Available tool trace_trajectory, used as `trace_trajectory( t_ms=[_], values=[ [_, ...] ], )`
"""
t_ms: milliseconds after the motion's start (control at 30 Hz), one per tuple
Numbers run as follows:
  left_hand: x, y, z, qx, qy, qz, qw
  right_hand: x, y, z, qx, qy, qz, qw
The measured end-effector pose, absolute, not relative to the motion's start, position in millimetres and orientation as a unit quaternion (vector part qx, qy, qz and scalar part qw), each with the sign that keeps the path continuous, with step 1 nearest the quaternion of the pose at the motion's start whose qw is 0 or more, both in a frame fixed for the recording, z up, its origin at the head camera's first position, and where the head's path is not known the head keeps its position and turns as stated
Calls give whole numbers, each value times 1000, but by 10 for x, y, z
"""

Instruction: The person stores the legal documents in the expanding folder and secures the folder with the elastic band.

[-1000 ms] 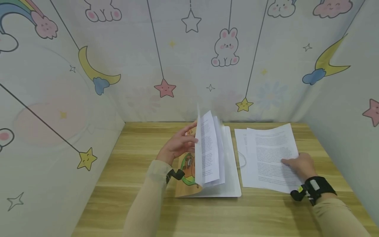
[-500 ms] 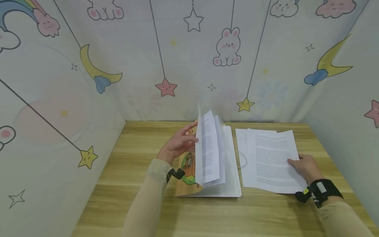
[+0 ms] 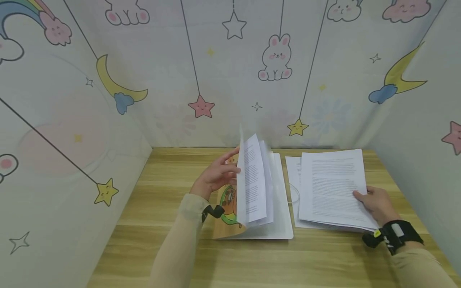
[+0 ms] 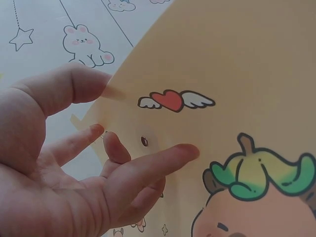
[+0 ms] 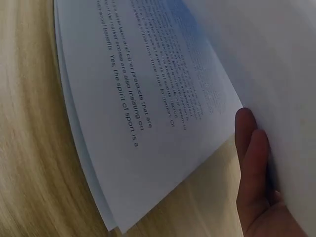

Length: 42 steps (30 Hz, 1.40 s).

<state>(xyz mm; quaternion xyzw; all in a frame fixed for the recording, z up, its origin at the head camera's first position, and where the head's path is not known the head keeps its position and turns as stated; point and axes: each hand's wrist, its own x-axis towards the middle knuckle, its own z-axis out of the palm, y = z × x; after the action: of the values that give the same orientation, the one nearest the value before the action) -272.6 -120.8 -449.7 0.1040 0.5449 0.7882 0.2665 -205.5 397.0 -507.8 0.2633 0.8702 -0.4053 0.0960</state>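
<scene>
A document folder with a cartoon-printed cover lies on the table, its flap raised. My left hand holds the raised cover near its edge; in the left wrist view several fingers lie against the printed outside and one fingertip goes behind the edge. Printed pages stand fanned inside the folder. Right of it, my right hand pinches the right edge of some printed sheets, thumb on top. In the right wrist view, fingers lie along a lifted sheet, above other printed paper.
Another printed sheet shows under the left side of the held sheets. A thin elastic loop sticks out from the folder's right edge. The wooden table ends at cartoon-printed walls at the back and both sides.
The right hand has moved slightly right, and the sheets in it have turned straighter and bunched into a neater stack. The left hand and the folder have stayed put.
</scene>
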Motion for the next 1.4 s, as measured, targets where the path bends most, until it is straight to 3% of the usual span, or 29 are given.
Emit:
trace_trajectory(
  t_ms=[667,1400],
  values=[
    [-2715,-1215,-4488,107,550,783,269,-2000,4033,-5017,251,865,-427,78],
    [-2701,-1231,-4487,109,547,786,268,-2049,3785,-4870,188,870,-452,52]
  ],
)
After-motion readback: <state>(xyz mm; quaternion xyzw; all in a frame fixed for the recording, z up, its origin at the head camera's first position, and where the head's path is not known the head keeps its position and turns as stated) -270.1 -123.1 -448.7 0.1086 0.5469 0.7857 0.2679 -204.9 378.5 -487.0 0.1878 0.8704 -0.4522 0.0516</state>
